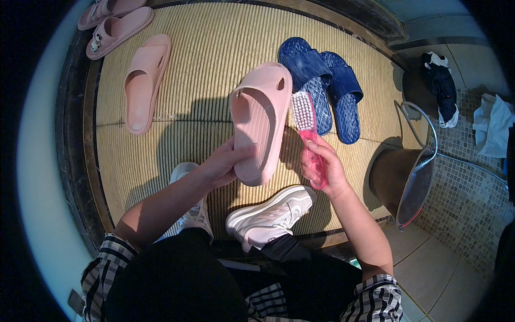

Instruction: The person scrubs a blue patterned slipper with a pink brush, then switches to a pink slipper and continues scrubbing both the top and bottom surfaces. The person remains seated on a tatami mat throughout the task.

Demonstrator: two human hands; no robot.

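Left hand: we are gripping the pink slide sandal (261, 121) by its heel end with our left hand (225, 161), holding it up over the ribbed mat (214, 48).
Right hand: we are closing our right hand (324, 166) around the pink handle of a scrubbing brush (308, 129), its white bristles lying just beside the sandal's outer edge.
Progress: we are judging the scrubbing as under way; the matching pink sandal (144, 83) is lying on the mat, well apart, and the blue pair (324, 88) is lying beyond the brush.
Unclear: we are not making out whether any sandal is already clean; the bucket (405, 177) is showing no contents, and the sandals at top left are being cut off.
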